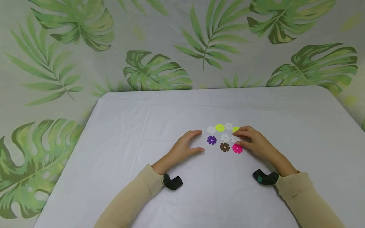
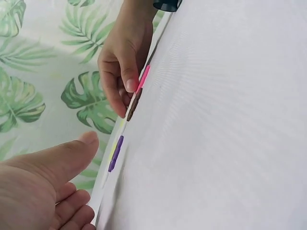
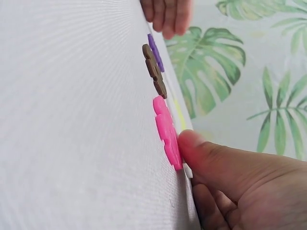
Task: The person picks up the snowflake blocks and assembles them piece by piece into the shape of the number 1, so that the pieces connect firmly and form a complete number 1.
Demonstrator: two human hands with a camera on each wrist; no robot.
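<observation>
Several notched, flower-shaped plastic discs lie close together on the white-covered table. Among them are a purple disc (image 1: 212,140), a brown disc (image 1: 224,147), a pink disc (image 1: 237,148), a yellow disc (image 1: 220,127) and a white disc (image 1: 225,137). My left hand (image 1: 184,146) is held left of the group, thumb and fingers spread apart, holding nothing. At the group's right side, my right hand (image 1: 254,141) has its thumb at the pink disc's edge and its fingertips over another yellow disc (image 1: 235,129). Another white disc (image 1: 234,139) shows between that thumb and the fingers, partly hidden.
A white cloth (image 1: 182,114) covers the table, with a leaf-patterned backdrop (image 1: 159,69) behind its far edge. Black wrist devices sit on the left wrist (image 1: 173,182) and the right wrist (image 1: 265,177), near the tabletop.
</observation>
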